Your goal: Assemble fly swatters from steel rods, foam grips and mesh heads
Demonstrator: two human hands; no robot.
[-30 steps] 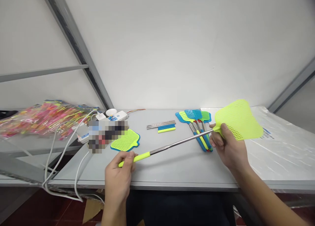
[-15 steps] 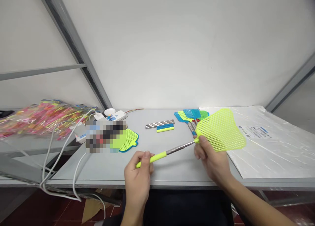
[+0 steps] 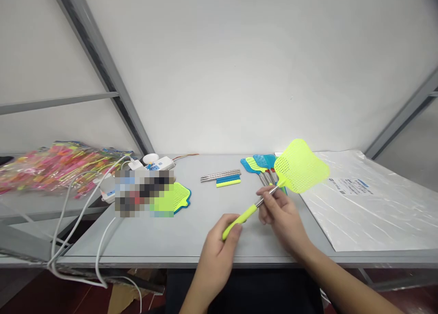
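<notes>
A yellow-green fly swatter (image 3: pixel 301 167) with a metal rod is held in the air above the table, its head up and to the right. My left hand (image 3: pixel 221 248) is closed around the yellow-green grip at its lower end. Fingers of my right hand (image 3: pixel 282 216) close on the metal rod just below the swatter head. Behind it lie several fly swatters (image 3: pixel 264 162) with blue and yellow-green heads, partly covered by the held one. Metal rods (image 3: pixel 221 175) and blue and yellow-green grips (image 3: pixel 228 183) rest mid-table.
Loose swatter heads (image 3: pixel 181 197) lie at the left beside a pixelated patch. Power strips (image 3: pixel 160 163) and white cables (image 3: pixel 99 254) run along the left side. Bagged colourful items (image 3: pixel 68 168) are piled far left. A white plastic package (image 3: pixel 369 218) covers the table's right side.
My right hand has shifted from the neck of the swatter head down onto the metal rod. My left hand has moved right, and the swatter now tilts more steeply with a shorter visible rod.
</notes>
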